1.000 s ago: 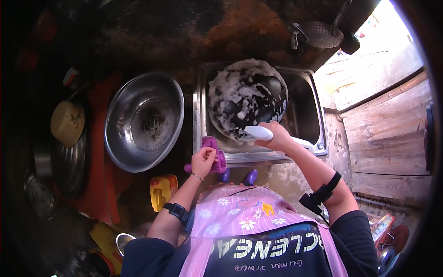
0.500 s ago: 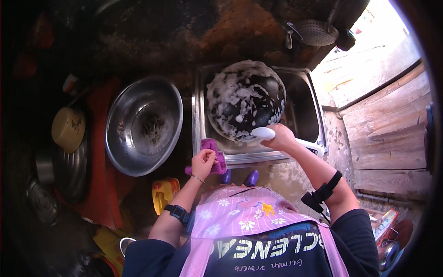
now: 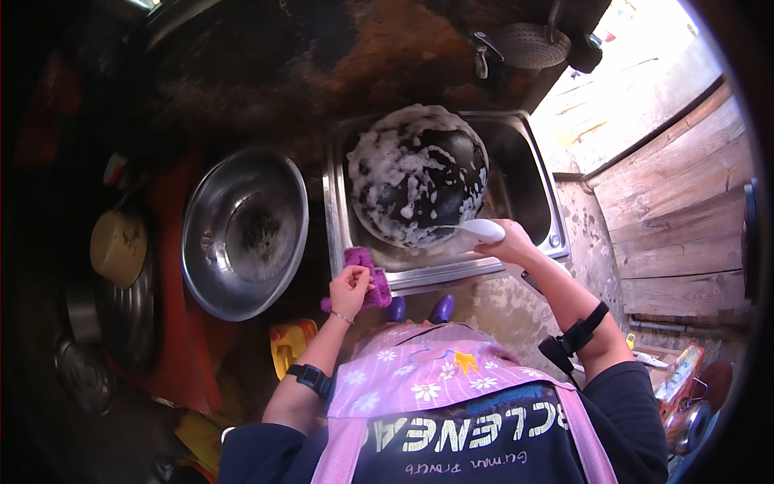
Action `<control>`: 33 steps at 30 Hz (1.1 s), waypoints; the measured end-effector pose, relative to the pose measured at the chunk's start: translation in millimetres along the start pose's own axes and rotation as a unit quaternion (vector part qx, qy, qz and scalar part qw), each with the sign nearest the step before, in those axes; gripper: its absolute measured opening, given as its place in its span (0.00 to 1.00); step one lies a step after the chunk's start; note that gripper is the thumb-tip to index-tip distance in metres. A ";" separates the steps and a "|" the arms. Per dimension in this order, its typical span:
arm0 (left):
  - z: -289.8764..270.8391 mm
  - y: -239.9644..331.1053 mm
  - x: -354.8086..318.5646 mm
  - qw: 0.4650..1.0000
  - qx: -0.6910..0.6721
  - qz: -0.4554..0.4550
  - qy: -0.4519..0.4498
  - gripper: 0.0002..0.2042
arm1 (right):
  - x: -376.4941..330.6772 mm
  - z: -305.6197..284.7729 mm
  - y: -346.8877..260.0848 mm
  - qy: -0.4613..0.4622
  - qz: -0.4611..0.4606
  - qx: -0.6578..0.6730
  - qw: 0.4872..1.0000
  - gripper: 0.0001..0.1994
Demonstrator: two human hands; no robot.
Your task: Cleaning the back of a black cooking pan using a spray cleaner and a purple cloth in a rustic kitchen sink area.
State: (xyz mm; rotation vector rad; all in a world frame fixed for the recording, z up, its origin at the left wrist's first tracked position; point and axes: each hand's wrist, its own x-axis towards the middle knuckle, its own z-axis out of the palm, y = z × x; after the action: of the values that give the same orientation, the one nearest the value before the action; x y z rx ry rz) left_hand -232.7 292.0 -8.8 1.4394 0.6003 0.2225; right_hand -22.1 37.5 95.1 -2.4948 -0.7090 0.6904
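Observation:
A round black wok [image 3: 451,165], streaked with white suds, lies in the metal sink [image 3: 524,234]. My left hand [image 3: 351,289] is closed on a fluffy purple cloth [image 3: 377,292] at the sink's near left corner. My right hand [image 3: 506,242] grips a white handheld thing with a smooth, rounded head [image 3: 484,231], above the near right part of the wok. A thin pale streak, perhaps water, runs from its tip toward the wok's rim. Most of its handle is hidden behind my hand and forearm.
Left of the sink a wide steel basin [image 3: 246,234] sits by a red surface [image 3: 173,323], with a yellowish bowl [image 3: 114,250] farther left. A perforated skimmer [image 3: 532,47] hangs beyond the sink. Wooden boards [image 3: 677,234] line the right, and a yellow container [image 3: 289,347] stands below.
My right hand has shifted slightly right, and the white thing's head has turned, with a thin streak now at its tip. My left hand keeps hold of the cloth. The whole view has shifted slightly.

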 end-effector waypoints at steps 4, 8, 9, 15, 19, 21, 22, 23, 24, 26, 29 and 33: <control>1.1 -0.6 0.2 1.000 0.005 0.021 0.003 0.05 | -8.7 0.5 19.2 0.015 -0.054 0.050 0.997 0.22; 0.5 -0.7 0.7 1.000 0.013 0.010 0.001 0.05 | -13.6 -5.3 22.7 0.026 0.072 0.026 0.997 0.21; 1.0 0.4 0.0 1.000 0.016 0.007 0.001 0.05 | -14.1 -5.8 25.8 0.036 0.089 0.053 0.994 0.21; 0.7 1.5 0.1 1.000 0.020 -0.002 0.005 0.05 | -19.6 -2.4 33.1 0.014 0.038 0.076 0.996 0.20; 2.4 3.6 -0.3 1.000 0.015 -0.013 0.008 0.05 | -16.9 -3.9 39.4 0.024 0.137 0.032 0.990 0.21; 2.9 4.5 -0.5 1.000 0.016 -0.010 0.008 0.05 | -15.7 0.4 48.8 0.029 0.084 0.113 0.990 0.21; 3.0 4.6 -0.6 1.000 0.018 -0.007 0.009 0.05 | -15.8 2.3 50.2 0.028 0.084 0.113 0.990 0.21; 3.1 4.3 -0.6 1.000 0.018 -0.007 0.009 0.05 | -16.1 4.3 50.0 0.014 0.060 0.122 0.991 0.21; 2.5 4.1 -0.2 1.000 0.022 -0.004 0.010 0.05 | -16.0 5.9 48.8 0.000 0.036 0.130 0.991 0.21; 2.3 4.4 -0.4 1.000 0.026 0.000 0.009 0.05 | -15.0 3.6 48.3 0.002 0.051 0.101 0.994 0.21; 3.8 7.1 -0.6 1.000 0.023 -0.007 0.008 0.05 | -10.4 0.9 63.6 0.063 0.185 0.061 0.979 0.21; 3.2 3.3 -0.4 0.999 0.028 0.005 0.016 0.05 | -12.2 -11.4 66.9 0.084 0.108 0.181 0.974 0.21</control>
State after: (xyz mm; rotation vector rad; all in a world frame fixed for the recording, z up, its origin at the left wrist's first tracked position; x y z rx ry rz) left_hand -230.7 289.5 -5.4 1.4959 0.6290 0.2383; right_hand -1.1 -24.0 71.9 -2.2723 -0.2251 0.6107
